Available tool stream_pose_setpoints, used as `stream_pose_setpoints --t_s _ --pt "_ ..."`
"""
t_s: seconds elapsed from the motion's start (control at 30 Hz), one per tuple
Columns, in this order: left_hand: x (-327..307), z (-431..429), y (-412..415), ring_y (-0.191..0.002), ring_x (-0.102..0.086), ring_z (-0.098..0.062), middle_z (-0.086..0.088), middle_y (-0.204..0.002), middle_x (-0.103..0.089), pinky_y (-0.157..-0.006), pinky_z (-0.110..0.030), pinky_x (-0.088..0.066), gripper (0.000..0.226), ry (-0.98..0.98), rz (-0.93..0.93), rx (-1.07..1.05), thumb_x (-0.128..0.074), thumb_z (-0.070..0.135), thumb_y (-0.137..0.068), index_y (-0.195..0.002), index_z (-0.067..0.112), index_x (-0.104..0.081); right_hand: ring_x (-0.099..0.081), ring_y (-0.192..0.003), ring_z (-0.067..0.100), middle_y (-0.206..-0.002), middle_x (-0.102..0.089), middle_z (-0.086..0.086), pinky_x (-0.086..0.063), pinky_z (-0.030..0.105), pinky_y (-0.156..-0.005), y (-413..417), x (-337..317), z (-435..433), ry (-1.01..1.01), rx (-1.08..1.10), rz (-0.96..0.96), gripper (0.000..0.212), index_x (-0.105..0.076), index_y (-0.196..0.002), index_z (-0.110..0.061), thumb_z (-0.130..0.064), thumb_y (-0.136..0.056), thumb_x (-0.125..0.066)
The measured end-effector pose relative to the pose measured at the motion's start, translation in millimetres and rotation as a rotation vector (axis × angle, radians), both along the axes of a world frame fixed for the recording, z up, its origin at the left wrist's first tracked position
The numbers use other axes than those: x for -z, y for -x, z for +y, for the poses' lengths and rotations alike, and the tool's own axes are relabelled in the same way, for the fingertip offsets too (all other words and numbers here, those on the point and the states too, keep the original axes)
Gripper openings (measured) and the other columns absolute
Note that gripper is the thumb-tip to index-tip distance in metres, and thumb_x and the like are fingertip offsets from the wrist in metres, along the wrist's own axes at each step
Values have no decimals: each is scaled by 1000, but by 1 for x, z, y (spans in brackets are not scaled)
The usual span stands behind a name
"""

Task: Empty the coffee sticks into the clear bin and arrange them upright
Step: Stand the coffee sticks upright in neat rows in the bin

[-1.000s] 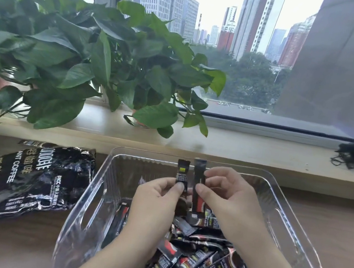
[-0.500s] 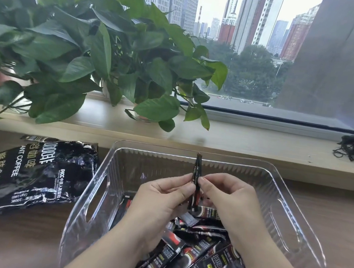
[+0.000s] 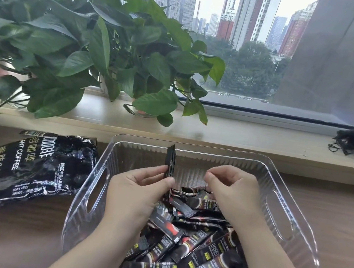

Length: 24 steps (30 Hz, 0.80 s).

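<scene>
Wood desk by window: clear bin [image 3: 282, 215] holds loose coffee sticks [image 3: 192, 248] lying flat. Left hand [image 3: 139, 194] pinches upright sticks [image 3: 170, 166] mid-length; right hand [image 3: 232, 186] curled, holding nothing. Sticks prob. light, slick, floppy w/ powder; grip near middle, lean vs wall.

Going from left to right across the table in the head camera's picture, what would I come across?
Black instant coffee bag → left handle slot of the clear bin → left hand pinching upright coffee sticks → right hand → right handle slot of the bin.
</scene>
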<state>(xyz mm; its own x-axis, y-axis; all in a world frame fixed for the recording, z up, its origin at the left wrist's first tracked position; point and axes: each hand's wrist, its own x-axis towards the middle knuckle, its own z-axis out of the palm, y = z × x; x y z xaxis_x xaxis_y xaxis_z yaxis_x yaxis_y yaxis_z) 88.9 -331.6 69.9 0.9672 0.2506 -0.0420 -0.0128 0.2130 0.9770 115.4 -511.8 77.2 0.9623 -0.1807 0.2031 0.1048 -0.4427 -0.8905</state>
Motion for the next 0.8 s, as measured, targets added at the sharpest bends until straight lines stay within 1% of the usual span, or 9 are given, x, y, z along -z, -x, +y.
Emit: stream_pose_setpoints --t_s 0.07,0.13,0.23,0.33,0.5,0.6,0.67,0.73,0.8 --pt "5 2 3 -92 -74 -22 -4 -91 -78 -93 -46 -56 26 -8 18 -22 -84 2 -71 -93 16 -80 -64 -93 1 -96 -71 -16 -56 25 -85 -4 6 -9 523 -35 11 16 -76 -103 -28 -21 -90 -70" --pt "10 2 6 -92 -74 -21 -2 -91 -78 -94 -45 -55 25 5 48 -28 -85 3 -71 -91 18 -80 -50 -117 12 -120 -62 -11 -46 31 -99 -4 6 -15 826 -175 147 35 -68 -126 -30 -26 -91 -65" --pt "16 2 7 -91 -74 -19 -3 -91 -78 -94 -44 -55 24 9 79 -24 -85 3 -70 -88 18 -81 -41 -124 18 -130 -53 -6 -42 35 -104 -2 -1 -18 917 -285 273 49 -58 -138 -32 -30 -90 -64" --pt "16 2 7 -91 -74 -17 -3 -90 -78 -93 -43 -56 24 -24 84 -7 -86 4 -70 -88 19 -81 -44 -121 19 -123 -53 -6 -44 37 -101 -1 -3 -13 978 -302 284 40 -66 -128 -35 -36 -89 -72" --pt "16 4 9 -89 -74 -14 0 -89 -78 -92 -40 -56 25 -39 86 -33 -85 5 -71 -91 19 -80 -49 -111 16 -111 -53 -7 -45 33 -95 1 -3 -14 900 -210 215 21 -75 -106 -28 -38 -88 -75" --pt "15 6 9 -87 -74 -11 2 -89 -78 -89 -35 -57 25 -29 80 -43 -84 4 -73 -93 18 -79 -49 -108 14 -106 -55 -8 -45 32 -93 4 -4 -18 808 -182 185 17 -78 -103 -26 -36 -89 -74" --pt "14 5 10 -86 -74 -10 3 -88 -78 -83 -28 -58 25 -28 67 -34 -83 4 -74 -93 19 -79 -52 -100 10 -100 -56 -10 -43 25 -82 7 -7 -19 720 -131 134 14 -79 -101 -28 -35 -91 -72" --pt "14 5 10 -86 -74 -9 3 -88 -78 -76 -23 -59 25 -18 60 -22 -83 3 -74 -94 18 -78 -55 -83 5 -90 -60 -11 -39 21 -68 10 -13 -18 565 -40 51 10 -80 -95 -28 -34 -91 -72" --pt "13 4 11 -87 -74 -11 1 -90 -78 -78 -26 -58 26 2 58 -4 -83 2 -73 -94 17 -79 -56 -64 7 -74 -66 -8 -45 27 -61 12 -21 -14 291 -6 45 12 -79 -85 -24 -34 -89 -75"
